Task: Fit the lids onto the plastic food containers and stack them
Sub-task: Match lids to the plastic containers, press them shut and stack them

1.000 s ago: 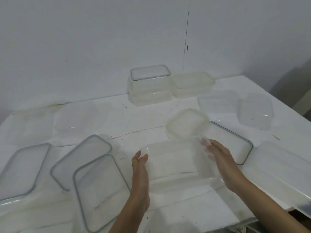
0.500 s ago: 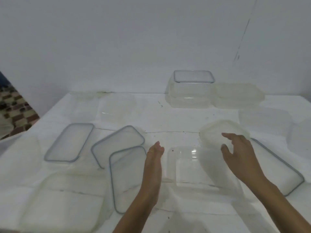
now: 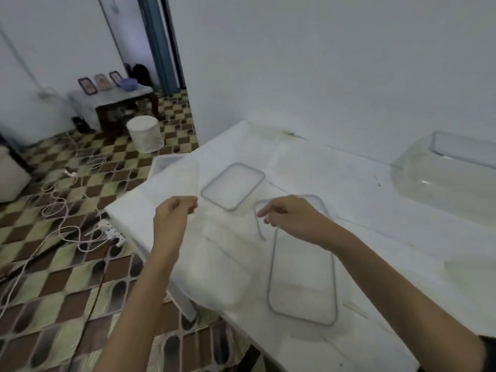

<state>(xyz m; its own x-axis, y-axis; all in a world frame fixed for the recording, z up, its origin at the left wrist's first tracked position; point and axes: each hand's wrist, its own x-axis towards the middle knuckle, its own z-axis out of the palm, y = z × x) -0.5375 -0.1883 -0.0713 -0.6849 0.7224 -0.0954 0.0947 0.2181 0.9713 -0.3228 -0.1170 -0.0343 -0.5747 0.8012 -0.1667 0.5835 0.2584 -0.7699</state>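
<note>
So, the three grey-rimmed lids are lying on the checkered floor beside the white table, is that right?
Not quite. In the head view the far lid, the middle lid and the near lid all lie on the white table, not on the checkered floor beside it.

We count three grey-rimmed lids (image 3: pixel 233 186) (image 3: pixel 302 275) (image 3: pixel 258 224) at centre, two hands (image 3: pixel 171 218) (image 3: pixel 291 220), and three picture frames (image 3: pixel 101 81) in the upper left.

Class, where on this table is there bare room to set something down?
Free: the table strip between the far lid and the clear container. Crowded: around the near lid, where lids overlap below the left hand and right hand.
</note>
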